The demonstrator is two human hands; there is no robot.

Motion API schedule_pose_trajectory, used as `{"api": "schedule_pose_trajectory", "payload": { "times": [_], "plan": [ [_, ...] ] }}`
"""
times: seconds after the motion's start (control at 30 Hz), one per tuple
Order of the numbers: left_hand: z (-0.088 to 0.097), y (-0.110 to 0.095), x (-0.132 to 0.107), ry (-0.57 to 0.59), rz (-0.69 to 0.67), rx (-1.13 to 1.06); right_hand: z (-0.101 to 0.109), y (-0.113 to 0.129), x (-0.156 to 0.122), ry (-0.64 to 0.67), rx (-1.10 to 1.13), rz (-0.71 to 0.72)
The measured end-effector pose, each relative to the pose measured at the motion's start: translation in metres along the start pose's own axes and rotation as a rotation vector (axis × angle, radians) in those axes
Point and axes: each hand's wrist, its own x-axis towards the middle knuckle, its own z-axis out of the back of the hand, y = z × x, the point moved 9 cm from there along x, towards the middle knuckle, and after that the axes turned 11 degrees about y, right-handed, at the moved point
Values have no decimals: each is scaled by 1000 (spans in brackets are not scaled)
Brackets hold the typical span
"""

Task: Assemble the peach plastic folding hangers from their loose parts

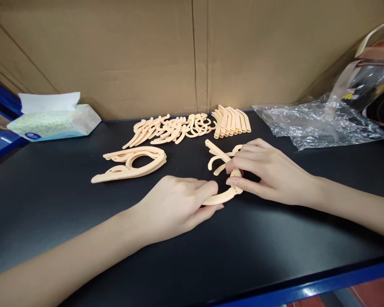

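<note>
My left hand [176, 204] is closed around one end of a cream plastic folding hanger [220, 198], near the middle of the table. The fingers of my right hand [269, 170] grip the same hanger at its joint, so that part is partly covered. Just beyond my right fingers, a slim arm piece [216, 147] and curved hook pieces [215, 162] stick out; whether they join the held hanger I cannot tell. To the left of my hands lie folded hangers [128, 172], stacked together.
Along the back of the black table [179, 273] lie loose arm pieces [145, 130], curved hooks [200, 125] and a row of bent tube pieces [232, 121]. A tissue pack [54, 121] stands back left. Clear plastic wrap [320, 123] and a bag [371, 81] occupy the right.
</note>
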Motion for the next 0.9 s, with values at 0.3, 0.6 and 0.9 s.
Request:
{"api": "schedule_pose_trajectory", "payload": {
  "times": [0.3,0.6,0.9],
  "plan": [
    [-1,0,0,11,-8,-7,-5,-1,0,66,28,-12],
    [0,-2,-1,15,-8,-8,-10,-2,1,121,7,0],
    [2,-4,-1,-2,-20,8,-10,-1,1,125,7,13]
  ]
}}
